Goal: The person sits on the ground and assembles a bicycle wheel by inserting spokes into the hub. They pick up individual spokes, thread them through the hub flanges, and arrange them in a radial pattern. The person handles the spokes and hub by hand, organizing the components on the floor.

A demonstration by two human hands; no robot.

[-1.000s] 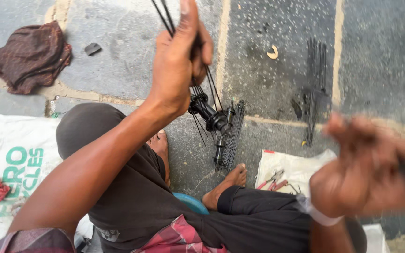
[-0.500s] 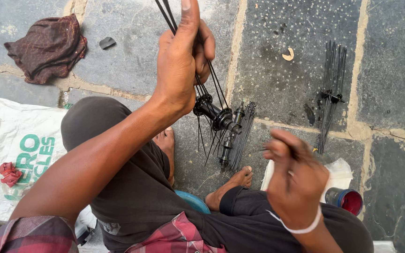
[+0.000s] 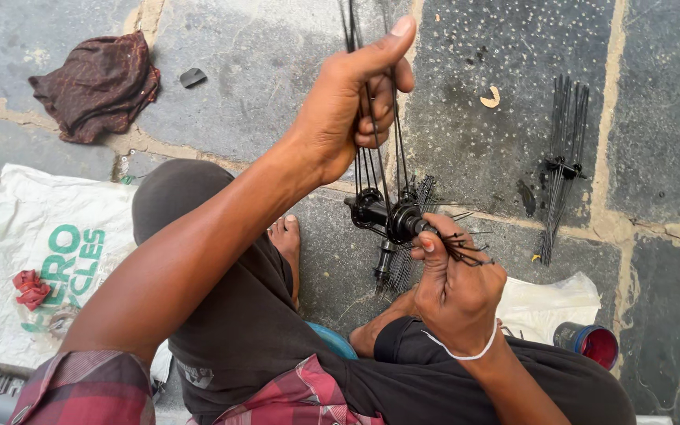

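Since half a second earlier, the right hand [image 3: 458, 291] had closed in on the black wheel hub [image 3: 391, 216] and now gripped its near end, fingers wrapped around the axle and a fan of loose spoke ends at three o'clock of the thumb. At twelve o'clock of the hub, the left hand [image 3: 352, 102] was closed around a gathered bunch of thin black spokes [image 3: 371, 149], thumb stretched up along them, pulling them upright from the flange. The hub hung between the two hands above the stone floor [image 3: 277, 71], over the person's crossed legs. To do this well, I judged the bunch should be kept taut and together while the hub was steadied, so no spoke slipped from its hole or tangled. Farther out, a second bundle of spokes [image 3: 562, 169] lay at two o'clock, a small red-capped tin [image 3: 589, 344] at four, a white sack [image 3: 41, 267] at nine and a dark rag [image 3: 100, 83] at ten.
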